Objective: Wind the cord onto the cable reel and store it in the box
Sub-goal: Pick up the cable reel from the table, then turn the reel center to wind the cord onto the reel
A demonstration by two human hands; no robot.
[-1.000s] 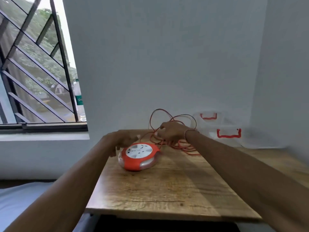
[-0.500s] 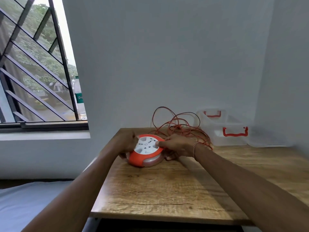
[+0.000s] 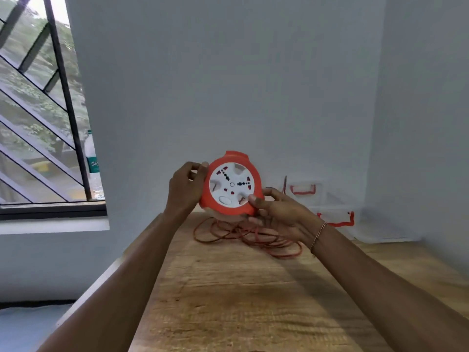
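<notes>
A: Holding cable reel (image 3: 231, 185) up off table (image 3: 253, 288), socket face tilted toward camera, disc on edge, so winding axis runs roughly toward viewer.

B: Hands?

A: Left hand (image 3: 185, 189) curled round reel's left rim, fingers wrapped behind. Right hand (image 3: 276, 214) pinching lower-right rim, thumb on orange edge, fingers cupped under. Both gripping reel, neither on cord.

B: Cord relative to reel?

A: Lying below reel, loose orange cord (image 3: 243, 232) in a flat tangle of loops on table, spreading mostly to reel's lower right. None visibly wound on yet. Can't tell where cord enters reel, hidden behind the body.

B: Nearer hand to cord?

A: Right. Sits just above the loops, almost over them. Left on far side of reel from most of the pile.

B: So next move?

A: Judging: keep left as holder, free right to pick up cord near reel and feed it round the rim. Tangled loops likely to snag, worth pulling slack straight first.

B: Box?

A: Clear box (image 3: 330, 214) with red clips, right of reel and further back, against wall corner, beyond cord pile. Bracelet (image 3: 318, 236) on right wrist. Window (image 3: 38, 123) well left of reel.
</notes>
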